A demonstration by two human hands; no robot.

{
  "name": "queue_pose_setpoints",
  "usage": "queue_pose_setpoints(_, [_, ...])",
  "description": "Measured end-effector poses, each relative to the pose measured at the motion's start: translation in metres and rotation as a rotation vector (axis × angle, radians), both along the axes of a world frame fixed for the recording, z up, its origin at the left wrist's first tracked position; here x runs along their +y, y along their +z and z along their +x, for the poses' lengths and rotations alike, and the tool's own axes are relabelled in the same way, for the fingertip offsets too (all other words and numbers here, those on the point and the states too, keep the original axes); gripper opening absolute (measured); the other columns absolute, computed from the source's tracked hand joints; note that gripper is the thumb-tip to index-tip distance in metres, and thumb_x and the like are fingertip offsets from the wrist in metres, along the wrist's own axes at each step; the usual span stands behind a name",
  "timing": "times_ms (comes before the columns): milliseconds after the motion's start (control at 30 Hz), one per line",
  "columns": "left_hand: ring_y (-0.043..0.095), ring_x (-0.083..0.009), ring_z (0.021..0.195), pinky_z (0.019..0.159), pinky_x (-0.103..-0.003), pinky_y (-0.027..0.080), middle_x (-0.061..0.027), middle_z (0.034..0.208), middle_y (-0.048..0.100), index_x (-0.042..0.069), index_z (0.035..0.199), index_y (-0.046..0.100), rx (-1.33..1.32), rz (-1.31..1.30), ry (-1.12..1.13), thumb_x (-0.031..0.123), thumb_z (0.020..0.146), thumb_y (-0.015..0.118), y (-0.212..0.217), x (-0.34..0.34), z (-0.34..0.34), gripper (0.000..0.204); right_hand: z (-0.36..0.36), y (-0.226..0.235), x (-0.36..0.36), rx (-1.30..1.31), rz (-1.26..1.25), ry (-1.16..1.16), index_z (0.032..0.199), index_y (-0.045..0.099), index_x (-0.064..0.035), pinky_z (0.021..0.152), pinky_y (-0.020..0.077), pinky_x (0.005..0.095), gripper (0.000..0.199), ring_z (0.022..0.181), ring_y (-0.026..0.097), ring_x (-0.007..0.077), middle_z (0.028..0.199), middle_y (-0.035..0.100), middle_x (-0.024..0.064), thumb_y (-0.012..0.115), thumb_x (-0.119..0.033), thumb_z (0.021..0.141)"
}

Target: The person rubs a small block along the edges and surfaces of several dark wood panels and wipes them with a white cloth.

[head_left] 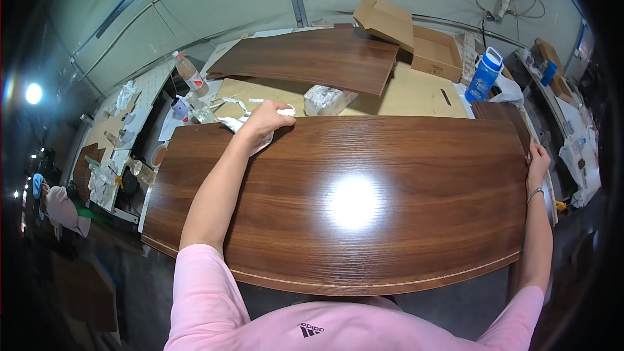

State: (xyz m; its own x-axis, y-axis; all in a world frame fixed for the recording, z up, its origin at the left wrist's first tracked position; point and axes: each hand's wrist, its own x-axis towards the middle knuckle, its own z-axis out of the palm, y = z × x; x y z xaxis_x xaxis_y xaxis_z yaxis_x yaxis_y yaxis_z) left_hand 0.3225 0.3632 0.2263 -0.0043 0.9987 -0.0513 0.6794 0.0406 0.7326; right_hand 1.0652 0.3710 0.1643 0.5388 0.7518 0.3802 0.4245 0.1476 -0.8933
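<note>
A large dark-brown wood-grain panel (416, 188) lies flat in front of me, a bright lamp reflection on its glossy face. At its far edge, left of the middle, my left hand (265, 122) is closed on a white cloth (230, 123). Folds of the cloth stick out around the fingers and rest against the panel. My right hand (538, 161) grips the panel's right edge near the far corner; its fingertips are partly hidden.
Behind lie another brown panel (305, 55), an open cardboard box (437, 52) and a clear plastic-wrapped bundle (327, 100). A blue bottle (484, 75) stands far right, a clear plastic bottle (190, 75) far left. Cluttered side tables flank the bench.
</note>
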Motion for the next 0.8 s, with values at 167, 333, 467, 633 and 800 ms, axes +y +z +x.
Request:
queue_pose_setpoints(167, [0.06, -0.0148, 0.084, 0.078, -0.029, 0.047, -0.0077, 0.092, 0.069, -0.005, 0.11, 0.07, -0.123, -0.089, 0.008, 0.013, 0.073, 0.071, 0.013, -0.007, 0.003, 0.041, -0.001, 0.002, -0.005, 0.023, -0.008, 0.03, 0.089, 0.069, -0.0008, 0.053, 0.031, 0.0229, 0.017, 0.057, 0.044, 0.0046, 0.066, 0.053, -0.0054, 0.063, -0.015, 0.095])
queue_pose_setpoints(333, [0.06, -0.0147, 0.085, 0.078, -0.028, 0.047, -0.007, 0.092, 0.069, -0.004, 0.109, 0.071, -0.111, -0.109, 0.003, 0.015, 0.074, 0.074, 0.007, -0.005, -0.009, 0.04, -0.006, -0.003, 0.0, 0.016, 0.017, 0.052, 0.088, 0.07, -0.0011, 0.052, 0.03, 0.0225, 0.017, 0.057, 0.042, 0.0038, 0.065, 0.051, -0.0061, 0.065, -0.017, 0.094])
queue_pose_setpoints(467, [0.062, -0.0156, 0.088, 0.08, -0.028, 0.047, -0.0086, 0.094, 0.071, -0.004, 0.11, 0.07, -0.03, -0.033, -0.025, 0.021, 0.077, 0.074, 0.007, -0.001, 0.003, 0.041, 0.006, 0.003, -0.012, 0.072, 0.008, 0.025, 0.09, 0.071, -0.0012, 0.051, 0.0297, 0.0224, 0.019, 0.056, 0.043, 0.0037, 0.064, 0.051, -0.006, 0.067, -0.019, 0.093])
queue_pose_setpoints(633, [0.067, -0.0332, 0.097, 0.088, -0.038, 0.05, -0.0205, 0.106, 0.072, -0.004, 0.113, 0.069, 0.201, 0.258, 0.002, 0.032, 0.079, 0.072, -0.008, -0.007, 0.031, 0.05, -0.052, 0.024, -0.012, 0.159, 0.016, 0.025, 0.082, 0.067, -0.0027, 0.048, 0.0287, 0.0227, 0.031, 0.052, 0.043, 0.004, 0.062, 0.052, -0.0054, 0.073, -0.031, 0.091])
queue_pose_setpoints(800, [0.057, -0.0391, 0.115, 0.104, -0.046, 0.038, -0.0207, 0.118, 0.066, 0.0, 0.118, 0.065, 0.484, 0.509, -0.254, 0.042, 0.081, 0.071, -0.01, -0.001, 0.134, 0.056, -0.046, 0.029, -0.019, 0.24, 0.039, 0.04, 0.081, 0.067, -0.0021, 0.049, 0.0293, 0.0226, 0.024, 0.054, 0.044, 0.0043, 0.063, 0.053, -0.0044, 0.073, -0.024, 0.091])
